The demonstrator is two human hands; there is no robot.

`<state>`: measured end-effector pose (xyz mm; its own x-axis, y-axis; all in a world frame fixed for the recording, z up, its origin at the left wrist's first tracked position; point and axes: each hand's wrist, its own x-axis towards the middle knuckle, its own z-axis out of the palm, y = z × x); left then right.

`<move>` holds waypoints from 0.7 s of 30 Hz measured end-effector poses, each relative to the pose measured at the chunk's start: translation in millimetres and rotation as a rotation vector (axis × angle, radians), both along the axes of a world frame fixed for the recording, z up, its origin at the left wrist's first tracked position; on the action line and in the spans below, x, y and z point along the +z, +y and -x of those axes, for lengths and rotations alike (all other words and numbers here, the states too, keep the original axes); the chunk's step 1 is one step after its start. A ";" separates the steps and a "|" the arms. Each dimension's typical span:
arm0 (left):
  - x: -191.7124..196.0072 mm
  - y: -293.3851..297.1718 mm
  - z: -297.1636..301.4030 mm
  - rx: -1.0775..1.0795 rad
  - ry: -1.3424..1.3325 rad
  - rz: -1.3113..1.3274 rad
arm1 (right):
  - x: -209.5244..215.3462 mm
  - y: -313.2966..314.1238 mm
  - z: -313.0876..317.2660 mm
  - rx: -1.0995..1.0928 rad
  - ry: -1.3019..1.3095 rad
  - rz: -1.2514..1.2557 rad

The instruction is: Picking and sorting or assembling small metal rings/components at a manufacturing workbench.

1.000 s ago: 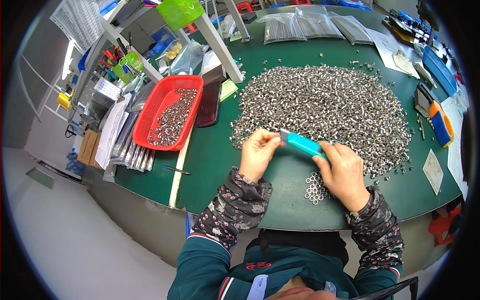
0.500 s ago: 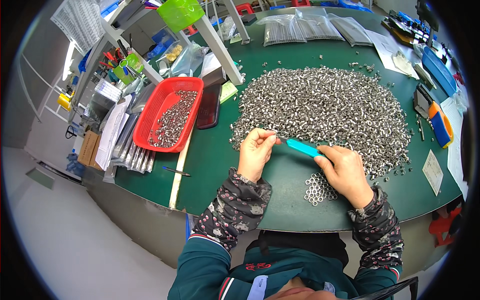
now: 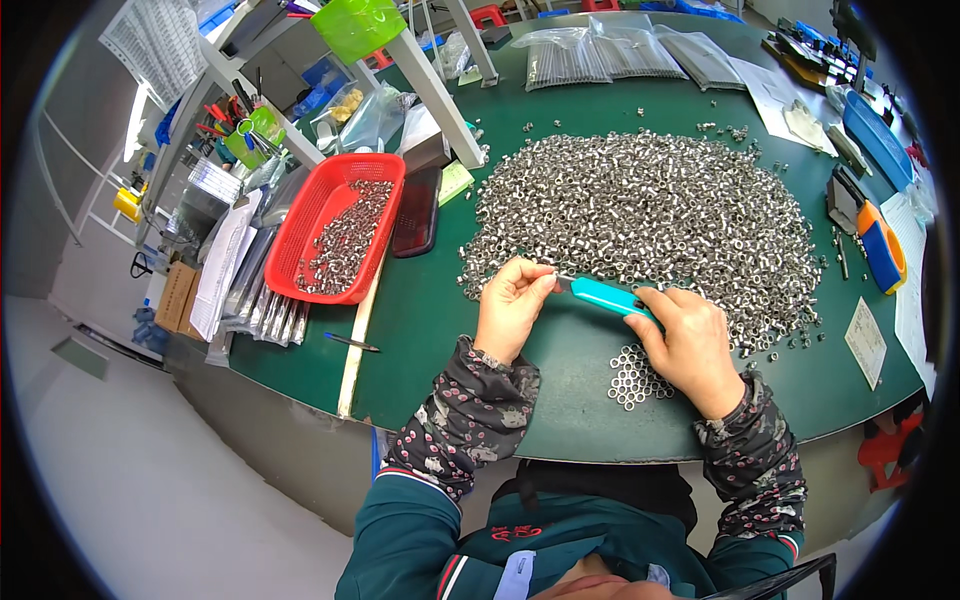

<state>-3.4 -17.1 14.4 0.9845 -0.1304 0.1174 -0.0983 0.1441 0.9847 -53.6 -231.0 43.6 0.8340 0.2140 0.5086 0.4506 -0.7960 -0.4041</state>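
My right hand (image 3: pixel 688 345) is closed around a turquoise utility knife (image 3: pixel 603 297), its blade pointing left. Thumb and forefinger of my left hand (image 3: pixel 512 308) are pinched on a small metal ring, mostly hidden by the fingertips, right at the blade's tip. Just beyond both hands spreads a large heap of small silvery metal rings (image 3: pixel 650 210). A small flat group of the same rings (image 3: pixel 636 380) lies on the green table by my right wrist, in a single layer.
To the left stands a red plastic basket (image 3: pixel 290 245) with some rings inside, beside a dark phone (image 3: pixel 417 212). A pen (image 3: pixel 351 343) and a pale strip (image 3: pixel 358 350) lie nearer. Bagged tubes (image 3: pixel 565 58) rest at the back; an orange-and-blue tool (image 3: pixel 882 250) sits right.
The knife has turned slightly and sits flatter, its blade still by my left fingertips. The ring that showed at those fingertips is now mostly covered. Both hands have barely shifted.
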 end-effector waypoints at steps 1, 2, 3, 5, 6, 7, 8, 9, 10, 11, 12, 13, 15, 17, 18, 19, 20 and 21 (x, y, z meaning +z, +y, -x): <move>-0.3 1.9 -0.8 0.001 0.001 0.000 | 0.3 1.2 0.0 0.004 -0.048 0.025; 0.0 3.4 -1.9 -0.033 0.043 0.061 | 1.3 1.2 0.8 0.005 -0.098 0.052; -0.2 4.3 -2.8 -0.067 0.085 0.123 | 1.4 1.0 0.5 0.004 -0.098 0.054; -2.8 4.2 -3.7 -0.072 0.131 0.186 | 1.3 -0.1 -2.5 -0.030 -0.248 0.039; -3.4 4.2 -3.8 -0.076 0.176 0.247 | 2.9 -2.9 -4.3 -0.047 -0.253 0.011; -2.9 4.1 -3.9 -0.073 0.175 0.248 | 3.4 -4.1 -4.8 -0.053 -0.230 -0.005; -2.4 3.6 -4.5 -0.065 0.198 0.269 | 3.5 -5.0 -4.8 -0.063 -0.206 -0.021; -2.1 3.3 -5.0 -0.058 0.221 0.289 | 1.6 -5.2 -5.0 -0.063 -0.205 -0.020; -2.1 3.2 -5.1 -0.058 0.222 0.290 | -1.8 -4.7 -5.5 -0.044 -0.144 -0.015; -2.0 3.4 -5.1 -0.045 0.220 0.279 | -4.0 -4.2 -5.8 -0.024 -0.082 -0.011; -2.0 3.7 -5.1 -0.032 0.218 0.268 | -4.4 -3.9 -6.0 -0.024 -0.081 -0.010; -1.2 3.8 -5.0 -0.032 0.219 0.268 | -4.7 -3.7 -6.1 -0.006 -0.058 -0.010; -0.1 3.1 -4.9 -0.046 0.198 0.245 | -4.7 -4.0 -5.8 0.012 -0.034 -0.008; -2.4 2.4 -5.1 -0.055 0.176 0.237 | -3.6 -4.0 -5.1 0.025 -0.006 -0.009; -3.2 2.5 -5.1 -0.064 0.152 0.229 | -2.6 -3.7 -4.9 0.025 -0.005 -0.010; -3.5 2.6 -5.1 -0.064 0.152 0.228 | -1.4 -3.4 -4.8 0.041 0.013 -0.008; -3.4 2.3 -5.0 -0.069 0.137 0.221 | -0.4 -3.7 -4.5 0.055 0.031 -0.005; -3.2 1.9 -4.8 -0.073 0.121 0.213 | -0.9 -4.1 -4.8 0.054 0.031 -0.005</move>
<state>1.4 -15.2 11.2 0.9818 -0.1871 0.0318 0.0368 0.3522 0.9352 -48.8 -235.1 42.6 0.8368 0.2562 0.4838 0.4797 -0.7691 -0.4225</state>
